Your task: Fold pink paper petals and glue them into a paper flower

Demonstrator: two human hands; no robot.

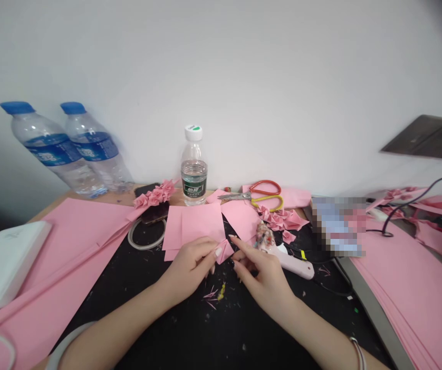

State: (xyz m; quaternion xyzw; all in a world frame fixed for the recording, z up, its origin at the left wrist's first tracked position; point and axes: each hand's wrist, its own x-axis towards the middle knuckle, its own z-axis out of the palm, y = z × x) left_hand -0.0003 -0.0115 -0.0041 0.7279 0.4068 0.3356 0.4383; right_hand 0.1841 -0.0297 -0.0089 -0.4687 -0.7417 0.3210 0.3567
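Observation:
My left hand [190, 264] pinches a small folded piece of pink paper [225, 252] between thumb and fingers, its pointed folds facing right. My right hand [263, 271] is just to the right of it, thumb and index finger apart, with nothing visible between them. Whether its index fingertip touches the paper I cannot tell. Behind my left hand lie square pink paper sheets [199, 221]. A pale glue gun [295, 264] with a crusted front end rests beyond my right hand. Thin pink scraps and a small yellow bit [221, 292] lie on the black mat [221, 334] below my hands.
Scissors [257, 196] with red and yellow handles lie near the wall beside folded pink paper flowers [280, 219]. A water bottle [194, 169] stands at the back. Two larger bottles [93, 149] are back left. A white box-like device [11, 262] lies left; a blurred-out screen [338, 226] sits right.

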